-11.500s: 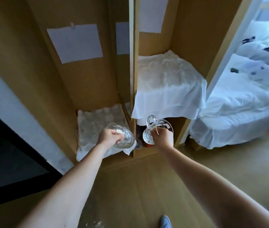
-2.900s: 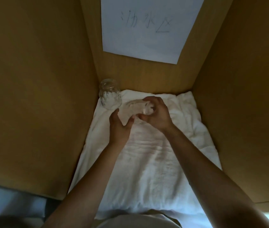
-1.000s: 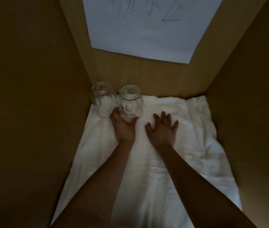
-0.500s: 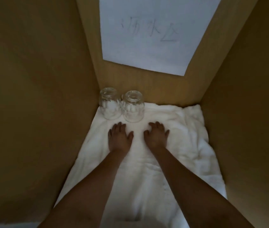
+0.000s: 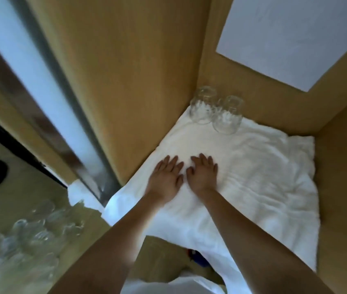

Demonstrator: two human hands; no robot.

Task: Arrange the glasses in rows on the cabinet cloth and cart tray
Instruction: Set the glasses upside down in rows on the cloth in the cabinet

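Glasses: we see two on the white cloth [image 5: 263, 166], the corner glass [image 5: 203, 106] against the back left corner and the second glass [image 5: 227, 117] just beside it on its right. They touch or nearly touch. We cannot tell which way up they stand.
Glasses and hands: both glasses stand well beyond the fingertips, farther back on the cloth, and neither hand touches them.
Hands: our left hand [image 5: 166, 177] and right hand [image 5: 203, 172] lie palm down on the cloth, side by side, thumbs almost meeting. The fingers are straight and slightly spread, holding nothing.
Cloth: rumpled, it covers the cabinet shelf, and its front edge hangs over.
Cabinet: wooden walls [image 5: 136, 71] close in the cloth at left, back and right. A white paper sheet [image 5: 291, 35] hangs on the back wall.
Outside: at lower left lies a blurred cluster of more glasses [image 5: 26, 236]. We cannot tell what they rest on.
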